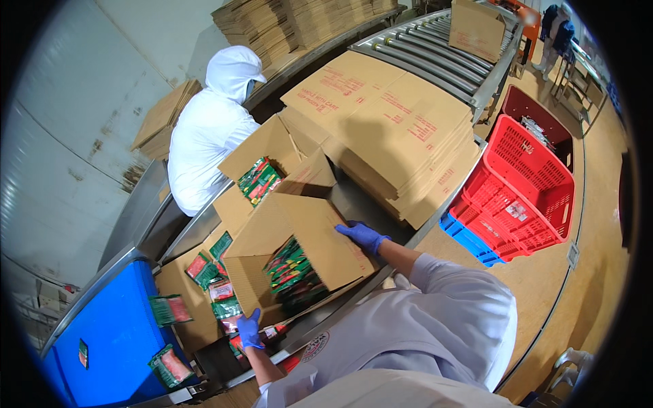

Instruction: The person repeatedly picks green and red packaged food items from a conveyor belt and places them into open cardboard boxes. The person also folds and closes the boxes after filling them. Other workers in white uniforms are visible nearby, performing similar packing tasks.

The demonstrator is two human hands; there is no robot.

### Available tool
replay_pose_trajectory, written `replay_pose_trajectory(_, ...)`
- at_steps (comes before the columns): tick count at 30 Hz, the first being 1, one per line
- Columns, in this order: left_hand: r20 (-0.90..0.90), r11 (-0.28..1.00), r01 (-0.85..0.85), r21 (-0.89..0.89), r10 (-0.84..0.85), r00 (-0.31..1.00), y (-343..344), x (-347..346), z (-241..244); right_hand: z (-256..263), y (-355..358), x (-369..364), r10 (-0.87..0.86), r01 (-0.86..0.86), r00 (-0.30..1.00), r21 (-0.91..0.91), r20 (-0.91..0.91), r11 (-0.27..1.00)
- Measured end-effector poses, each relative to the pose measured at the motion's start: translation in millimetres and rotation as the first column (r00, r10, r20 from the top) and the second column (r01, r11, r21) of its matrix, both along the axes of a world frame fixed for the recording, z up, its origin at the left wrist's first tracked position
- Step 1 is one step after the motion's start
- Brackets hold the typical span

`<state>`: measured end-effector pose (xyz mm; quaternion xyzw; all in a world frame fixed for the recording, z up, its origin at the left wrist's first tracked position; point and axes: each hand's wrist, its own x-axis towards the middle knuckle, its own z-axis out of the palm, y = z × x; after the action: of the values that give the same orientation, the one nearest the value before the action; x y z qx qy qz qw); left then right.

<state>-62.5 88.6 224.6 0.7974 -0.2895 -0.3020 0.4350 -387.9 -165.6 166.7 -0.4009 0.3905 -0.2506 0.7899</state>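
Observation:
In front of me an opened cardboard box (326, 239) leans with its mouth towards the left. Inside it lie several green-and-red plastic packets (291, 268), stacked close together. My right hand (363, 237), in a blue-purple glove, holds the box by its right-hand flap. At the lower left corner my left hand (249, 330), gloved the same way, grips the box's edge. Loose packets of pink food (221, 290) lie on flat cardboard just left of the opening. Part of each hand's grip is hidden.
A blue conveyor belt (107, 336) at left carries packets. Across the bench, a co-worker in white (204, 137) stands beside another box (260, 143) of packets. Flattened cartons (393, 117) are stacked ahead, before a roller conveyor (423, 51). Red crates (515, 188) stand on the right.

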Motion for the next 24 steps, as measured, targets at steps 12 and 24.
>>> replay_pose_trajectory(12,0.613,0.992,0.120,0.032,-0.114,0.782,-81,-93,194,156,-48,-95,-0.070,0.231,0.946,-0.506,0.318,0.831)
replay_pose_trajectory(24,0.539,0.679,0.718,-0.151,-0.552,0.635,-439,-389,335,233,-323,-459,-0.488,0.256,0.871,-0.904,0.061,0.344)
